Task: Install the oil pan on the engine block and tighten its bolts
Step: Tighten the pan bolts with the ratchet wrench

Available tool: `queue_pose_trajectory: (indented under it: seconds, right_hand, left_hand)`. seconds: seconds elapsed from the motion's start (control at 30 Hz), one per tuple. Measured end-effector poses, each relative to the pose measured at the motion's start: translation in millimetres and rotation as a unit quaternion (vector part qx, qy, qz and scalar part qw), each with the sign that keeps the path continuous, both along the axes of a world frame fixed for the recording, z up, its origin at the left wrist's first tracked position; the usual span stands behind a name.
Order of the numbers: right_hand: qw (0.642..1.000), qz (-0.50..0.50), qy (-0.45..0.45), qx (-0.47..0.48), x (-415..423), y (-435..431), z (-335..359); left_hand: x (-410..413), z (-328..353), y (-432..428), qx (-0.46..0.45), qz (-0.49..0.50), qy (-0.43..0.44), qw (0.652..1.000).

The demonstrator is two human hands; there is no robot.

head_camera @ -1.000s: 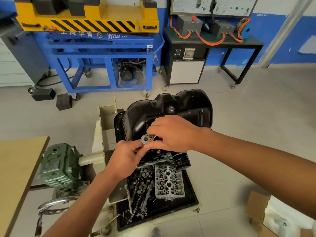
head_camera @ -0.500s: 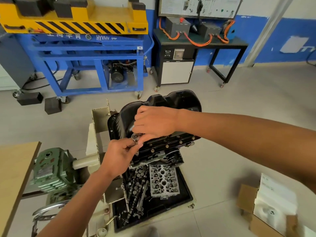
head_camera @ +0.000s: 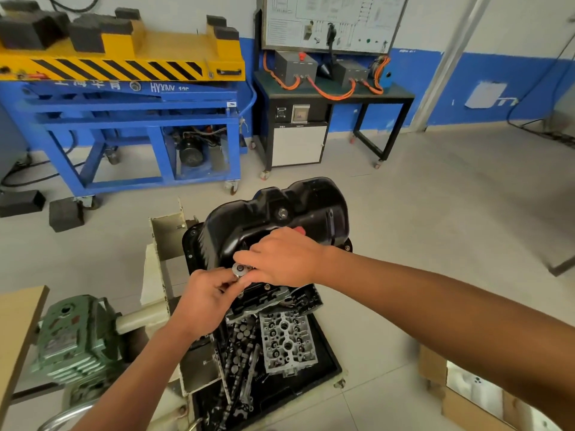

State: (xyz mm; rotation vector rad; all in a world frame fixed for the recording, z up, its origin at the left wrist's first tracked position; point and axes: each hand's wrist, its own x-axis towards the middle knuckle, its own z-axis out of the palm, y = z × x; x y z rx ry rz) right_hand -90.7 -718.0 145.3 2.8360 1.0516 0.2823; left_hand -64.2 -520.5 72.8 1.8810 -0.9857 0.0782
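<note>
Tightening: I judge this step is under way; the ratchet point(head_camera: 240, 269) head sits at the near-left flange of the oil pan point(head_camera: 280, 213).
Oil pan: seated sump-up on the engine block point(head_camera: 298, 300), centre of scene.
Left hand point(head_camera: 203, 295): fingertips pinch the ratchet head.
Right hand point(head_camera: 284, 259): fingers curled over the ratchet from the right, grasping it; the handle is hidden.
Done: pan placed; bolt heads point(head_camera: 267, 287) show along the near flange.
Remaining: I cannot tell which bolts are snug; the rest of the flange likely needs a pass.
Nearby: cylinder head point(head_camera: 286, 343) in the near tray point(head_camera: 326, 353).
</note>
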Motion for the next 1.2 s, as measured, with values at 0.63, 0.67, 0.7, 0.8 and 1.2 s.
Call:
queue_pose_trajectory:
  seconds: [0.63,0.67,0.7,0.8,1.2]
  right_hand:
    - [0.972,0.221,-0.077,-0.001,39.5,35.2,7.0]
    - [0.977,0.199,-0.078,-0.004,38.1,33.3,6.5]
    - [0.983,0.169,-0.076,-0.008,35.5,30.1,6.2]
    - [0.994,0.069,-0.058,-0.063,27.1,19.4,4.9]
    - [0.995,0.036,-0.026,-0.091,24.1,23.3,25.1]
  left_hand:
    - [7.0,-10.1,14.3,0.048,-0.032,0.015,0.998]
    - [8.7,-9.5,13.6,0.053,-0.037,0.015,0.998]
    - [9.6,-7.8,11.7,0.057,-0.041,0.01,0.998]
    - [10.4,-2.1,2.3,0.061,-0.051,-0.012,0.997]
    - [8.0,5.3,-1.9,0.04,-0.059,0.054,0.996]
